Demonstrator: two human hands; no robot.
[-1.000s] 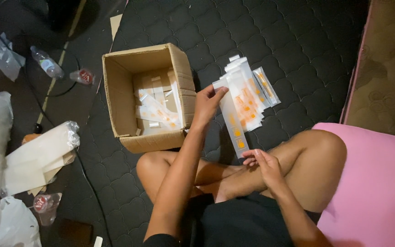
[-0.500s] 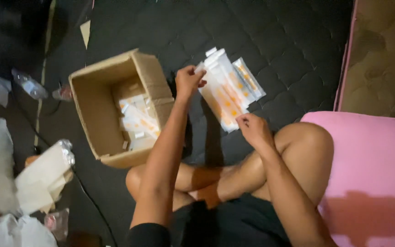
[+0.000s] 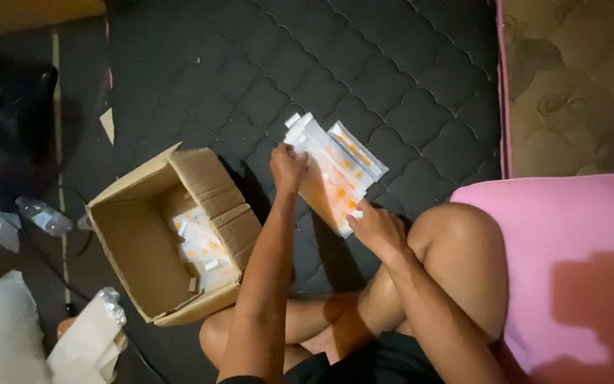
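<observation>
Holding a stack of clear packets [image 3: 335, 171] at both ends.
The left hand [image 3: 287, 168] and right hand [image 3: 376, 226] stayed clamped on it above the dark mat [image 3: 406, 85]; the cardboard box [image 3: 152, 249] had slid leftward in view.

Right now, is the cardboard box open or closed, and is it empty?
Open and not empty. The cardboard box has its flaps spread outward, and white and orange packets lie inside against one wall.

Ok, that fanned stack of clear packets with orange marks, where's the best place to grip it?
Probably by its two short ends, as the left hand and right hand do now. The stack of packets is long, flat and splayed, so pinching both ends from opposite sides should keep it together.
</observation>
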